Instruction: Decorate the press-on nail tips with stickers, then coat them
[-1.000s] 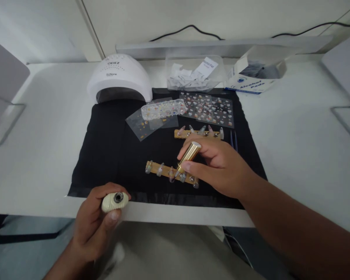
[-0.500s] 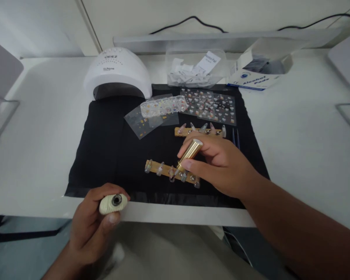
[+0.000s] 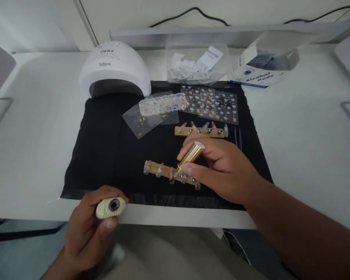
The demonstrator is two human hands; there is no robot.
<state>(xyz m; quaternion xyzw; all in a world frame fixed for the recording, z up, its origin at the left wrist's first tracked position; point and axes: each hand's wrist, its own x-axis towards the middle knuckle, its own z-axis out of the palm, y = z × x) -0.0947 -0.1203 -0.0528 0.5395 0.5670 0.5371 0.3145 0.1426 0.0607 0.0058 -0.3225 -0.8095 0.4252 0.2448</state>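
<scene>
My right hand [image 3: 218, 165] pinches the gold cap of a nail polish brush [image 3: 192, 153], tilted with its tip down at a middle nail of the nearer wooden strip [image 3: 153, 167]. Several clear press-on nails [image 3: 159, 170] stand along that strip. My left hand [image 3: 90, 225] is wrapped round a cream ribbed polish bottle [image 3: 103, 209], its dark open neck facing up, at the table's front edge. Behind my right hand lies a second wooden strip [image 3: 179, 131] with more nails, partly hidden by the fingers.
On the black mat [image 3: 96, 144] lie sticker sheets [image 3: 210, 103], a clear case of small decorations [image 3: 163, 104] and dark tweezers [image 3: 238, 138]. Along the back are a white nail lamp [image 3: 113, 66], a clear bin of packets [image 3: 196, 66] and an alcohol pad box [image 3: 262, 66].
The view has shifted slightly. Both hands keep their holds, and the brush stays at the same middle nail with hardly any movement.
</scene>
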